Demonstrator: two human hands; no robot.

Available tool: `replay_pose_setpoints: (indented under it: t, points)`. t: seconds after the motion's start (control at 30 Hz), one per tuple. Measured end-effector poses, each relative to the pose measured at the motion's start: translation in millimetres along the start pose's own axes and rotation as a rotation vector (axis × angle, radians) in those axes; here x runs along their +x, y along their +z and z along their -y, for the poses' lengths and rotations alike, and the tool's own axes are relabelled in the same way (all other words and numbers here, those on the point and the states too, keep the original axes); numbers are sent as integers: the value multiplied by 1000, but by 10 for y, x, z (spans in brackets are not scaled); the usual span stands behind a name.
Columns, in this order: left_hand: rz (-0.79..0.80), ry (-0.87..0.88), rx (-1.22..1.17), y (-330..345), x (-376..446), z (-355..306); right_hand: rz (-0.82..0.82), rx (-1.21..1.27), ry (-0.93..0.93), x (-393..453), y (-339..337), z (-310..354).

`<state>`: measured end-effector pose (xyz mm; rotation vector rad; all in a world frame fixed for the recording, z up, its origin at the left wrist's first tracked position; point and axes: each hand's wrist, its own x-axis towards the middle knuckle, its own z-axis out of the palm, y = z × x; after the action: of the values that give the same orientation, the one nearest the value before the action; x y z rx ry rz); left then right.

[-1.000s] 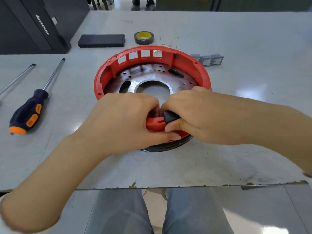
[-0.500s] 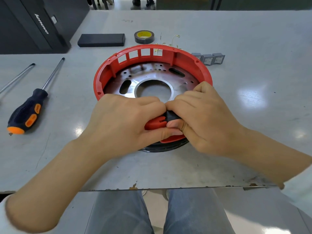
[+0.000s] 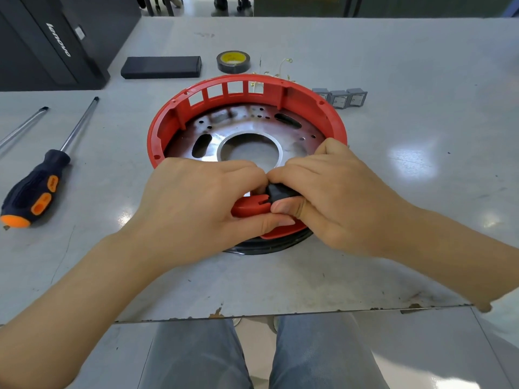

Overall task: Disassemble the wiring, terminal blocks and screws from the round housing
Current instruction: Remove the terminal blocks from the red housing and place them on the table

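While both hands work at the six o'clock edge of the red round housing point(image 3: 303, 108), the step in hand appears to be freeing a small black part point(image 3: 276, 192) seated at a notch in the red rim. The housing lies flat at the centre of the worktop point(image 3: 421, 66), on a black ring that shows under its near edge. The left hand point(image 3: 202, 203) has its fingers curled over the rim and its thumb pressed along the outer wall, gripping the housing. The right hand point(image 3: 331, 197) has thumb and fingers pinched on the black part.

To do this well, in my judgement, the left hand should brace the rim hard, so that the pull does not drag the housing across the worktop. The part should be worked out along the line of the notch, not twisted, since the thin red tabs beside it could snap.

Several matters cannot be confirmed. The fingertips of both hands are hidden behind the knuckles. Whether the black part is a grommet, clip or terminal block cannot be told, nor whether any wire runs from it. The metal plate point(image 3: 252, 127) inside shows bare holes and slots; no screws can be made out there.

Three grey switches point(image 3: 341, 98) lie at one o'clock just outside the rim. Loose strands of wire point(image 3: 280, 66) lie at twelve o'clock beside a roll of tape point(image 3: 233, 61). A screwdriver point(image 3: 39, 183) lies at nine o'clock, well apart.
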<state>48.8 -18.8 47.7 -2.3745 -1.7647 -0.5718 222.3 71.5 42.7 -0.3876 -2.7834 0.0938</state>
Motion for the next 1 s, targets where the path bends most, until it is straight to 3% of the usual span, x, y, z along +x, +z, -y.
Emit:
replay_pose_setpoints:
  t: [0.13,0.27,0.37,0.67,1.0]
  points:
    - [115,-130,-77,-89,14,-12,289,173,135,88,-182,-34]
    - [379,-288,-248,-221,98,0,376,187,126,92,-330,-59]
    - [532,-396,-434,-263,204,-74,357,177,73,52,-324,-48]
    - [567,-461,-588,-193,340,-112,48,44,13,-112,-84,-33]
    - [495,-423,-580,-164,280,-105,-67,59,-4,-106,-21,-33]
